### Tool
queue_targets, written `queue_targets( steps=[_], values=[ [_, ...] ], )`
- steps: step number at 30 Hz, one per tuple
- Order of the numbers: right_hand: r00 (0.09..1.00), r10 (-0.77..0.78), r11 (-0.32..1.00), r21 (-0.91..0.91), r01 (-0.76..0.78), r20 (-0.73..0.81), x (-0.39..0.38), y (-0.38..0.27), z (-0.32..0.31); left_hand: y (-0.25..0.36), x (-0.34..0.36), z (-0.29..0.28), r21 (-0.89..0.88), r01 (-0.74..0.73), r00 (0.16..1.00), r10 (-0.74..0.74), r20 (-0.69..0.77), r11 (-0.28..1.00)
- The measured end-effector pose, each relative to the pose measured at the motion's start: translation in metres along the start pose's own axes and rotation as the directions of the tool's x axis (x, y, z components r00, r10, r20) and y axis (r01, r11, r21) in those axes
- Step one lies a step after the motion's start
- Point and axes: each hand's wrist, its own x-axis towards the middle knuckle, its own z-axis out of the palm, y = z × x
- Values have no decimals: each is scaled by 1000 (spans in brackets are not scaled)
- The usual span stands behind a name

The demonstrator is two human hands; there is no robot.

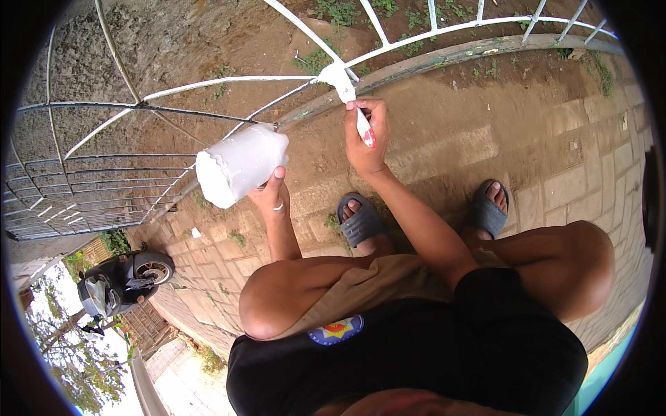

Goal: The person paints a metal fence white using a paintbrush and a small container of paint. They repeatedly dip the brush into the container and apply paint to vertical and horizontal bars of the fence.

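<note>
My right hand [366,154] grips a paintbrush [365,128] with a white and red handle. Its white-coated head is against a joint where pale bars of the metal fence [381,48] meet. Lower and to the left, my left hand [270,197] holds a translucent white plastic container [236,166], tilted on its side from this view, with white at its near end. The container is close to the fence's bars; whether it touches them I cannot tell. Some bars are white, others dark or grey.
I squat on dusty paving [569,187] in grey sandals [489,215]. A low curb [451,64] runs beneath the fence, with soil and small weeds beyond. A black scooter [118,284] stands at the lower left, near a tree [55,333].
</note>
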Motion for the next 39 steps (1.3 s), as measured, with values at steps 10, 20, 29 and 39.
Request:
queue_targets(
  steps=[10, 20, 29, 39],
  values=[
    [985, -129, 991, -26, 133, 118, -16, -11, 12, 0, -1, -6, 8, 5, 999, -5, -52, 1000],
    [984, -70, 997, -28, 76, 163, -18, -5, 11, -4, -1, -8, -95, 25, 999, -28, -35, 995],
    [982, 73, 997, -19, -71, 176, -13, 5, 14, -4, -1, -13, 48, -17, 997, 21, -69, 999],
    [986, 43, 997, -66, -33, 162, -20, 22, -2, 0, -1, -14, 72, 13, 999, -9, -47, 997]
  ],
)
